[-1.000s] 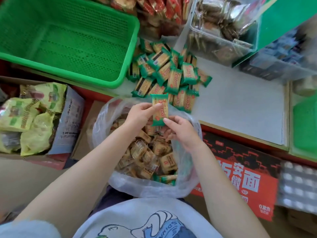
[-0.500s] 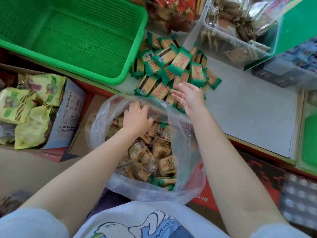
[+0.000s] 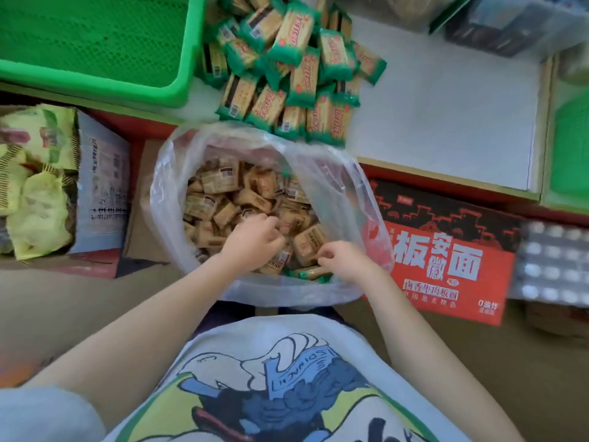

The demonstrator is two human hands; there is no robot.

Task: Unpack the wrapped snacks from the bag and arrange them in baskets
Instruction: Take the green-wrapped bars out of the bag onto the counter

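Both my hands are down in the clear bag (image 3: 342,183) — left hand (image 3: 253,242) curled into the wrapped snacks (image 3: 223,199), right hand (image 3: 345,260) pinching one by the near rim; exact grip hard to tell. Snack pile (image 3: 296,68) sits at the table (image 3: 446,122) edge, touching the green basket (image 3: 95,49) — bare table to its right.

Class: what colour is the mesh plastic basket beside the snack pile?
Bright green, seen in the head view: the mesh plastic basket.
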